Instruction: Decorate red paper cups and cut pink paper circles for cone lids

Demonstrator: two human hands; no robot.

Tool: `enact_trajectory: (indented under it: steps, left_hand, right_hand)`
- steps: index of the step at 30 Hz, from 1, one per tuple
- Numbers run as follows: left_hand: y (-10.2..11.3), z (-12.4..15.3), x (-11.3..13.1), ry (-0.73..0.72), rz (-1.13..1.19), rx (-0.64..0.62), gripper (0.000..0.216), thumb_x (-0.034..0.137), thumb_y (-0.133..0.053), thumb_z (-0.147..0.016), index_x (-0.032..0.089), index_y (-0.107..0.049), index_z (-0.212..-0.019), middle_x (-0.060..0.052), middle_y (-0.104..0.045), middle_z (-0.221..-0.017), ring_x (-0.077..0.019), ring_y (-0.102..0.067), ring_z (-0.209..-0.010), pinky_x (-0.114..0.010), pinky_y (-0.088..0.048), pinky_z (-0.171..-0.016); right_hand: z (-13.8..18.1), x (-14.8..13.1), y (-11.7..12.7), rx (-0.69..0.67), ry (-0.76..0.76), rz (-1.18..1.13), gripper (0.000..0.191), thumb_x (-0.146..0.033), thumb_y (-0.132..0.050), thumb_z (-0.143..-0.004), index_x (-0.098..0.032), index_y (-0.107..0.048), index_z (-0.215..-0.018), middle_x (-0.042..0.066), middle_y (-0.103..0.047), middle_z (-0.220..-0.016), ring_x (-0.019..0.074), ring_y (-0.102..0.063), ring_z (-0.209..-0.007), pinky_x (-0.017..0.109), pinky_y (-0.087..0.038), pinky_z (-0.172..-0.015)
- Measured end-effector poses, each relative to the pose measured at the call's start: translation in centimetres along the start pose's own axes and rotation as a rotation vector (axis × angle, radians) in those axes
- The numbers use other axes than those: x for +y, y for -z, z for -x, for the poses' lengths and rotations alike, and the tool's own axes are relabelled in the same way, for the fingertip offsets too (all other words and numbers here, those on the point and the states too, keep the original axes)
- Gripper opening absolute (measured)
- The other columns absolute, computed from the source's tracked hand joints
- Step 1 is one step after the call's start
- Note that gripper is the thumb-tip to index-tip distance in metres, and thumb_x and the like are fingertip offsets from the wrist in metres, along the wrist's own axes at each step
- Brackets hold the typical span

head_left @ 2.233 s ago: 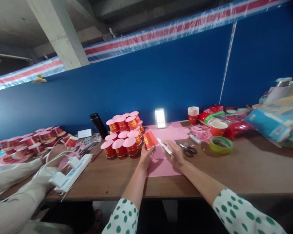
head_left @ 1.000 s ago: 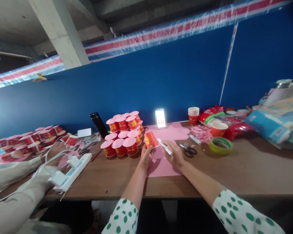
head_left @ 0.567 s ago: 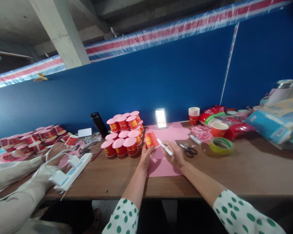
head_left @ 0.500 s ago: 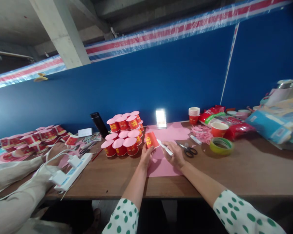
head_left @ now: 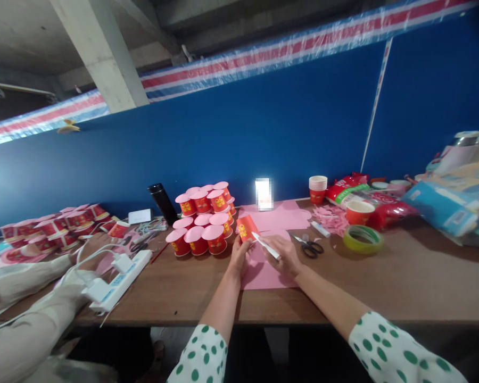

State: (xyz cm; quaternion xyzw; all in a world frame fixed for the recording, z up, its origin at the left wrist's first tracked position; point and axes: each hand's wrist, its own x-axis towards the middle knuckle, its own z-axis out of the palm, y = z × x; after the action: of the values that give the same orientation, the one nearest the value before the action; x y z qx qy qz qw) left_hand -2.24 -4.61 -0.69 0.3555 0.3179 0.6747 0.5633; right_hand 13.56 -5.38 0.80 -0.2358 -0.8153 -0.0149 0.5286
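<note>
My left hand (head_left: 239,256) is closed round a red paper cup (head_left: 246,228), held tilted above a pink paper sheet (head_left: 263,271). My right hand (head_left: 284,256) grips a white glue stick (head_left: 266,246), its tip touching the cup's rim. A stack of red cups with pink paper lids (head_left: 201,221) stands just left of my left hand. Black scissors (head_left: 309,246) lie on the table to the right of my right hand.
A green tape roll (head_left: 362,238), an open red cup (head_left: 358,211), a cup stack (head_left: 316,189) and snack bags (head_left: 357,187) sit to the right. A black flask (head_left: 162,204) and a white power strip (head_left: 117,282) lie left. Another person's sleeved arms (head_left: 27,287) work at far left.
My right hand has brought the glue stick's tip leftward onto the cup's rim. The left hand and cup have hardly moved.
</note>
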Motion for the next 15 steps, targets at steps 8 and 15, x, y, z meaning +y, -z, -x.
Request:
enact_trajectory:
  steps: [8, 15]
  left_hand:
    - [-0.14, -0.2, -0.03, 0.008, 0.0, 0.004, 0.047, 0.027, -0.08, -0.059, 0.019, -0.057, -0.1, -0.006, -0.065, -0.095, -0.0161, -0.061, -0.085, -0.033, -0.042, -0.086]
    - [0.04, -0.37, -0.2, 0.001, -0.01, -0.003, 0.047, 0.027, -0.08, -0.059, 0.019, -0.057, -0.099, -0.005, -0.066, -0.094, -0.016, -0.062, -0.083, -0.033, -0.042, -0.085]
  right_hand:
    - [0.19, 0.27, -0.3, 0.022, -0.047, 0.001, 0.032, -0.02, -0.052, -0.088, -0.024, -0.056, -0.119, 0.008, -0.068, -0.106, 0.02, -0.064, -0.095, 0.035, -0.054, -0.082]
    - [0.25, 0.47, -0.32, 0.022, -0.04, 0.022, 0.033, -0.023, -0.053, -0.088, -0.025, -0.056, -0.12, 0.008, -0.069, -0.106, 0.0207, -0.065, -0.095, 0.035, -0.055, -0.082]
